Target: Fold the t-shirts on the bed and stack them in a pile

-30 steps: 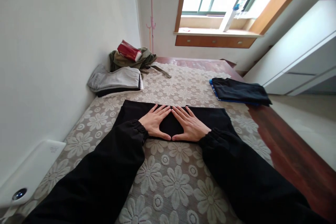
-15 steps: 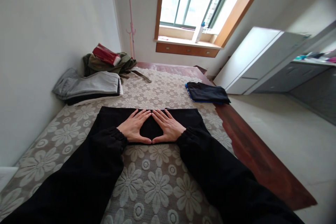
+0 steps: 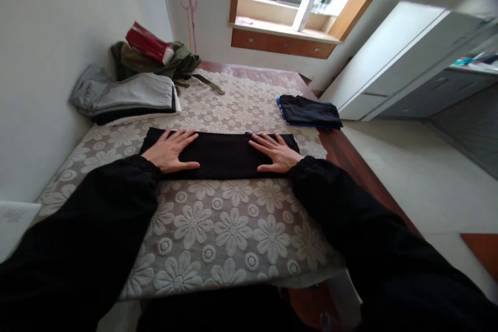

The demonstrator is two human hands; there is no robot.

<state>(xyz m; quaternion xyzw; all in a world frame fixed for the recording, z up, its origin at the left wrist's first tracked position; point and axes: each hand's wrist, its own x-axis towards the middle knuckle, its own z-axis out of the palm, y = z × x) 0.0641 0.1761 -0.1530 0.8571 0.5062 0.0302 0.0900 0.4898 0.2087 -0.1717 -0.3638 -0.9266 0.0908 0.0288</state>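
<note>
A folded black garment [image 3: 223, 155] lies flat as a long strip across the floral tablecloth [image 3: 233, 225]. On its left end rests my left hand [image 3: 169, 151], palm down with the fingers spread. My right hand [image 3: 276, 153] presses flat near the right end, its fingers also spread. Neither hand grips the cloth. Bare black fabric shows between them, and the black sleeves cover both wrists.
Folded grey and black clothes [image 3: 128, 94] lie at the back left, before an olive bag [image 3: 181, 59] with a red packet [image 3: 146, 42] on top. A dark folded garment [image 3: 309, 111] sits at the right edge. A white fridge [image 3: 385, 57] stands beyond.
My hands have slid apart, from fingertips meeting at the garment's middle out to its two ends. The view has tilted down, showing the table's near edge.
</note>
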